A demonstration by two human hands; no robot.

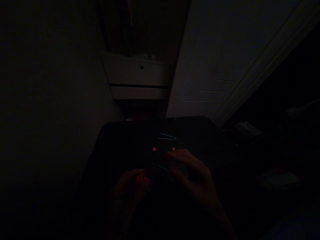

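The scene is very dark. My left hand (128,185) is closed at the lower middle, its fingers around a small reddish thing (143,179) whose kind I cannot make out. My right hand (193,171) is opposite, with thumb and fingers apart. Close to its thumb tip is a thin pale rod (160,166); whether the thumb touches it is unclear. Just beyond the fingers lie a small pink block (173,149) and a small pink lumpy piece (154,149). Farther back are two thin pale rods (167,136), meeting in a V at their right end.
A dark table (130,133) with rounded corners carries these things. Behind it stand a drawer unit (140,75) with a round lock and a pale panelled door (207,80). To the right, a box-like object (247,128) and a pale blurred shape (280,180) show dimly.
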